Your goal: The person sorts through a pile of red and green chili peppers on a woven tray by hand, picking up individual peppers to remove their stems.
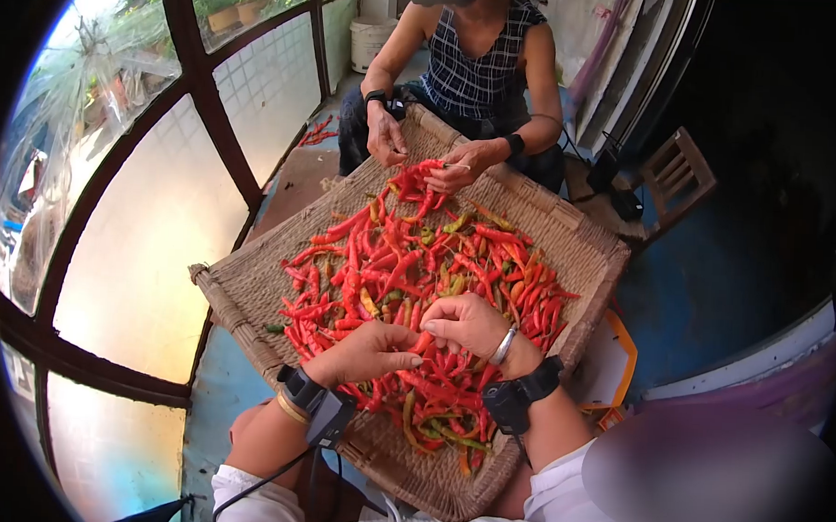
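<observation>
My left hand [367, 351] is closed on a red chili pepper [422, 342], its thumb and fingers around the pod. Close beside it, my right hand [474, 331] pinches at the upper end of the same pepper; the exact contact is partly hidden by the fingers. Both hands are over a heap of chili peppers [381, 269], mostly red with some green and yellowish ones. The heap lies on a woven tray [242, 282] with a raised rim. A bracelet circles my right wrist, and each wrist wears a black strapped device.
Across the tray sits another person [475, 70], whose hands hold several red chilies at the far edge. A wooden chair [674, 182] stands at the right, a white bucket [370, 43] at the back. Framed window panels [151, 252] line the left side.
</observation>
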### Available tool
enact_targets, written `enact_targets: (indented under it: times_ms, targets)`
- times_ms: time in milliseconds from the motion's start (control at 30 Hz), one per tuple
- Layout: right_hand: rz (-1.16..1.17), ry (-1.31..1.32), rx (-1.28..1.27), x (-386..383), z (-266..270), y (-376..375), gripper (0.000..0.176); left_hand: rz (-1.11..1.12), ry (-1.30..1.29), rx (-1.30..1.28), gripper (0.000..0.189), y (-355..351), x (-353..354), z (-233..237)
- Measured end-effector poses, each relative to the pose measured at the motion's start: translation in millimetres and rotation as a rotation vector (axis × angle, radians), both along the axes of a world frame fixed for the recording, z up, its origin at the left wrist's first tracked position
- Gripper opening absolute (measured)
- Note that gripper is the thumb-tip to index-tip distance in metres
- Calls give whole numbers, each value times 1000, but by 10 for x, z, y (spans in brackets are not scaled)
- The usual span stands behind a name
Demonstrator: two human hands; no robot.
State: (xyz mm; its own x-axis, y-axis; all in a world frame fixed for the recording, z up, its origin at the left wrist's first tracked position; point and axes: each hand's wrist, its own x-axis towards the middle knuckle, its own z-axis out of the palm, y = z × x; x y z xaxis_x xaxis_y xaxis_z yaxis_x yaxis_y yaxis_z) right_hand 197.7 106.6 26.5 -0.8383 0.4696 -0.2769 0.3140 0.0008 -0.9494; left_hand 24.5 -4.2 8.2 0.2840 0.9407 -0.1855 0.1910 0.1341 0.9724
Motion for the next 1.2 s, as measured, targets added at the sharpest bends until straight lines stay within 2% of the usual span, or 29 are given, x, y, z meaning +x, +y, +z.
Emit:
enact_targets:
  times_ms: [67,167,200,300,333,367,400,467,500,533,600,633,700,800,867,933,967,1000,1033,1067,1100,1133,1200]
  targets:
    - [-36,109,-74,-2,-24,-15,11,-47,109,88,27,-6,21,-88]
    - [-101,96,-31,78,62,35,10,-60,458,127,25,-11,-14,-18]
    - [-145,114,-10,114,92,74,10,23,495,283,21,-34,-30,-57]
    - [-302,211,29,209,90,220,11,97,889,181,23,-57,-84,-145]
    - [-377,295,10,222,73,246,12,93,886,173,23,-76,-89,-168]
    - [-434,418,-103,225,27,273,24,51,912,195,24,-88,-90,-184]
    - [-436,415,-108,185,27,253,24,8,938,219,25,-92,-86,-193]
    - [-560,500,48,76,42,178,38,-14,937,174,27,-93,-41,-175]
    - [-497,281,208,84,-31,199,52,-12,916,215,27,-91,-30,-209]
    - [-401,83,479,59,-165,234,45,-10,897,257,26,-85,-23,-231]
    - [-61,-408,1052,27,-306,215,32,-23,911,242,27,-65,15,-247]
    - [-64,-407,1054,15,-393,182,32,-35,926,230,27,-51,32,-247]
    - [101,-688,1118,-22,-525,128,18,-36,939,211,26,-24,58,-228]
    - [150,-814,1138,-104,-525,110,16,-26,961,186,26,8,84,-171]
    - [138,-771,1143,-44,-400,59,16,-27,969,183,27,7,104,-140]
    - [-144,-386,1159,-37,-126,-77,14,99,822,320,32,10,104,-143]
    - [-185,-218,1068,-45,-137,-82,16,232,755,495,31,19,144,-209]
    - [-226,-52,974,-56,-139,-90,18,227,748,503,31,37,167,-181]
    - [-187,42,840,-62,-116,-118,17,218,588,479,29,54,180,-121]
    - [-195,87,535,-55,-79,-189,17,208,430,451,27,66,199,-89]
    - [-208,184,345,-72,-139,-205,17,170,186,444,23,74,239,-108]
    - [-218,280,151,-79,-176,-227,18,166,184,439,23,55,253,-93]
    - [-250,198,44,13,-55,-246,20,63,129,-2,23,18,245,-2]
